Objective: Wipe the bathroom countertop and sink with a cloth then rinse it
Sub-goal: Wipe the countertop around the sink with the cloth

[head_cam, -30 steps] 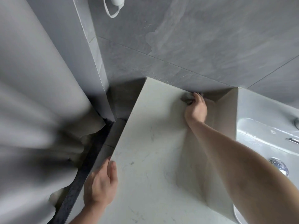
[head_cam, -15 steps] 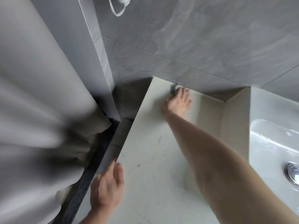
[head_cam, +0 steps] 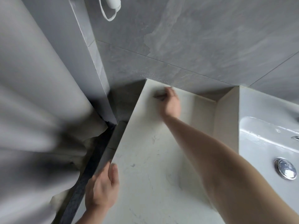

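Observation:
A pale marbled countertop (head_cam: 145,167) runs from the front to the grey tiled wall. My right hand (head_cam: 169,103) reaches to its far left corner, pressing a small grey cloth (head_cam: 159,95) onto the surface; most of the cloth is hidden under the fingers and blurred. My left hand (head_cam: 102,189) rests flat on the countertop's left edge near the front, holding nothing. A white sink (head_cam: 267,135) with a chrome drain plug (head_cam: 285,168) lies at the right, beyond a raised divider.
A grey shower curtain (head_cam: 40,118) hangs at the left, beside a dark threshold strip (head_cam: 84,180). Grey wall tiles (head_cam: 210,38) rise behind the countertop. A white looped cord (head_cam: 110,13) hangs on the wall above. A tap part (head_cam: 295,137) shows at the right edge.
My right hand with the cloth has slid left along the back edge of the countertop toward its far left corner. My left hand has stayed on the left edge.

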